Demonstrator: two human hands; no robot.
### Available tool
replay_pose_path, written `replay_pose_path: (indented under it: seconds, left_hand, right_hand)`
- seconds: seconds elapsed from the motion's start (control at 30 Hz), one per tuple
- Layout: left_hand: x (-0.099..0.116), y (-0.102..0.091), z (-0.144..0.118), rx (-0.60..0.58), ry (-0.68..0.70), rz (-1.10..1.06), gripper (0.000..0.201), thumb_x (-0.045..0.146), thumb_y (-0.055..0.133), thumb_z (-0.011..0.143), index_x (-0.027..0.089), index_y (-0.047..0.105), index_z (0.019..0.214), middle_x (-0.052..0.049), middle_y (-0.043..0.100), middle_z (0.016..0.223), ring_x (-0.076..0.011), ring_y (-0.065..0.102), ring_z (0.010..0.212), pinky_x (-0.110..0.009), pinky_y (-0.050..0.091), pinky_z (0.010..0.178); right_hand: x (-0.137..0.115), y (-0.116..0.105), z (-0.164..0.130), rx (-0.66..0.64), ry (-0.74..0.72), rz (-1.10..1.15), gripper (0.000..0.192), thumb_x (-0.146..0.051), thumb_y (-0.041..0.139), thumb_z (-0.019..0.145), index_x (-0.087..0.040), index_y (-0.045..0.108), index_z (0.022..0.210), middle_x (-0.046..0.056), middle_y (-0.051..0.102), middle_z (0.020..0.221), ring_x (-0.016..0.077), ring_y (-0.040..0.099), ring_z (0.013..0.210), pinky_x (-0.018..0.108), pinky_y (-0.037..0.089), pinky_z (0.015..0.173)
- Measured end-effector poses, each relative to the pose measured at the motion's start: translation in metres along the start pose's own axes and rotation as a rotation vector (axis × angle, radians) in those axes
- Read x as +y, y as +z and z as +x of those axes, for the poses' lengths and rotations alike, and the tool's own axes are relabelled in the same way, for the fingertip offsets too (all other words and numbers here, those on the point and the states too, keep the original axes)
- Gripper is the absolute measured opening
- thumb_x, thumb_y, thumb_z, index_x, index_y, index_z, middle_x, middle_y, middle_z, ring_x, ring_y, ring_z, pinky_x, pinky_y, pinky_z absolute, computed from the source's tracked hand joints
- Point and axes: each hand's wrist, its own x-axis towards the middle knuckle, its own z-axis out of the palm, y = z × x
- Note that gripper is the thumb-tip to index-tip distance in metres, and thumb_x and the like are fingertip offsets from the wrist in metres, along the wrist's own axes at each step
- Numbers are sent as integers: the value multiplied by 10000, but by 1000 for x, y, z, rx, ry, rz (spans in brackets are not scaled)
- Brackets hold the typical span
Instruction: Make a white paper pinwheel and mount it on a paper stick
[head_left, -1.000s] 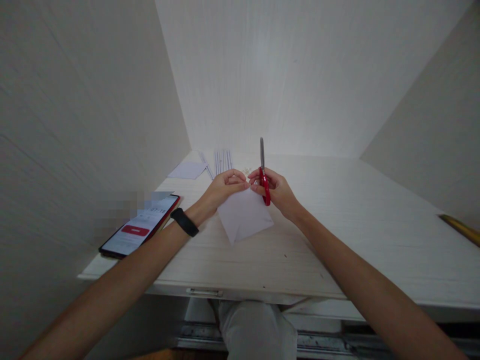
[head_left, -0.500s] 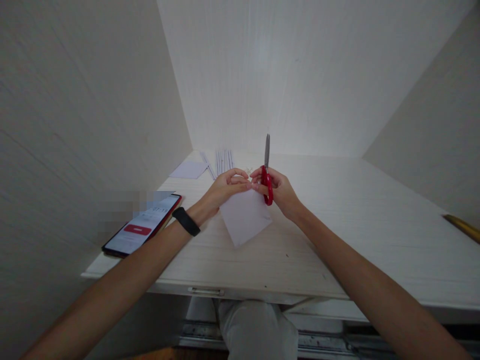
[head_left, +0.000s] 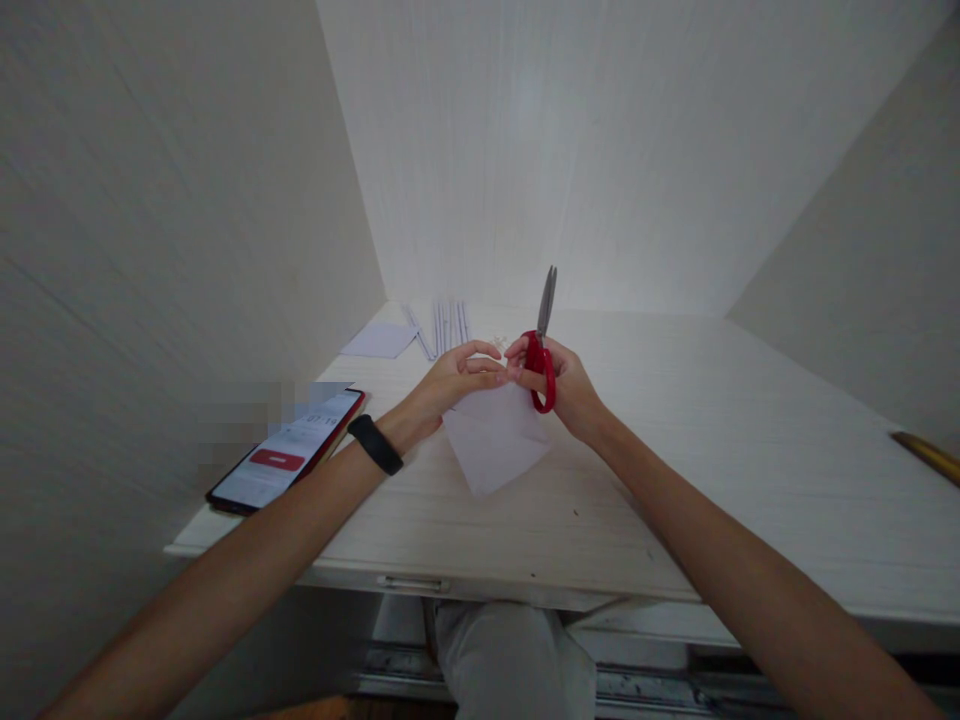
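— What are you holding over the tabletop [head_left: 675, 480]?

— In your right hand [head_left: 570, 385], a pair of red-handled scissors [head_left: 541, 345]: the grey blades point up and slightly right, closed together, with the red loops around your fingers. Your left hand [head_left: 450, 380] pinches the top edge of a white sheet of paper [head_left: 495, 440], fingertips meeting those of your right hand.

— And how does the paper lie?

— It hangs down from your fingers toward you, looks folded, with one corner pointing at the near edge of the tabletop. Whether its lower part touches the wood cannot be told.
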Motion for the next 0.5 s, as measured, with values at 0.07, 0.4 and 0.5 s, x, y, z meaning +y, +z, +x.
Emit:
replay_pose_path:
  seconds: [0.07,0.4,0.5]
  left_hand:
    - [0,0,0,-4,15,-15,428,272,788,588,190,540,927,5,679,797,-110,615,599,-191,408,519]
    - [-1,1,0,-7,-6,-35,419,249,775,583,181,547,928,13,655,782,-94,589,578,-194,399,522]
    - [0,2,-1,-22,3,-50,415,242,770,590,172,554,936,0,659,812,-98,598,609,-197,410,542]
  right_hand:
    - [-1,0,0,7,-1,7,277,-350,737,659,-205,591,845,-5,565,793,116,522,732,253,424,675]
    - [1,2,1,37,8,4,289,-372,735,651,-206,587,835,-5,572,790,120,535,734,266,439,699]
    - [1,1,2,34,4,17,276,-357,734,655,-208,591,838,-4,584,799,120,543,745,268,443,722]
